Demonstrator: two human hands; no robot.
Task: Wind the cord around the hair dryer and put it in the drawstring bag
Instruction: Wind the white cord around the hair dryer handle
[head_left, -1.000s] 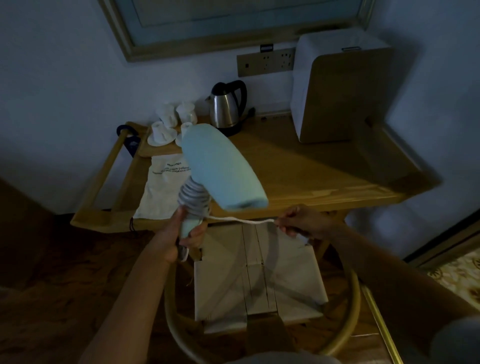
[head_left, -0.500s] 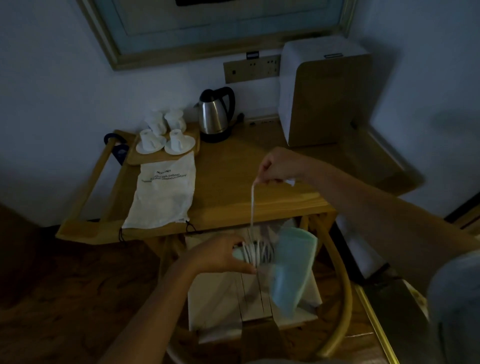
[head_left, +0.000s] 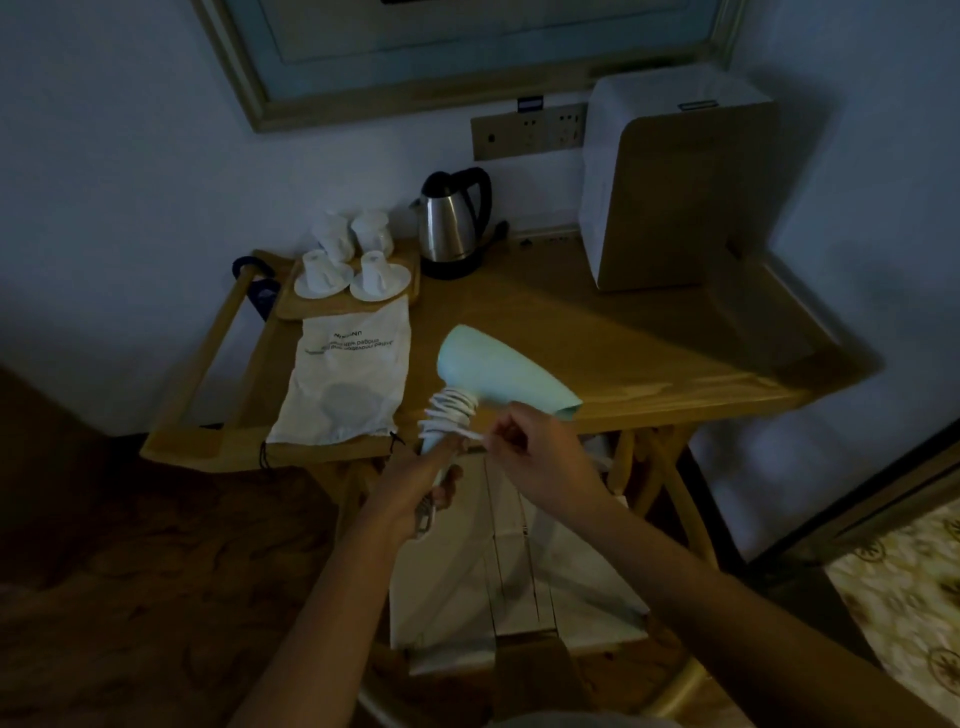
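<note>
A pale blue hair dryer (head_left: 501, 374) is held upright over the front edge of the wooden table (head_left: 613, 332), its barrel pointing right. My left hand (head_left: 415, 483) grips the lower handle. White cord (head_left: 449, 413) is coiled in several turns around the upper handle. My right hand (head_left: 535, 449) pinches the loose end of the cord just right of the coils. The white drawstring bag (head_left: 345, 382) lies flat on the table to the left, its dark drawstring hanging over the edge.
A steel kettle (head_left: 452, 228) and a wooden tray (head_left: 410, 260) with white cups and saucers stand at the back. A white and tan box (head_left: 675, 182) fills the back right. A chair with a pale seat (head_left: 519, 566) sits under the table below my hands.
The dryer swung from barrel-down in front of the chair back up to barrel-right at the table edge. My right hand came down from above to the coils, and the free cord is shorter.
</note>
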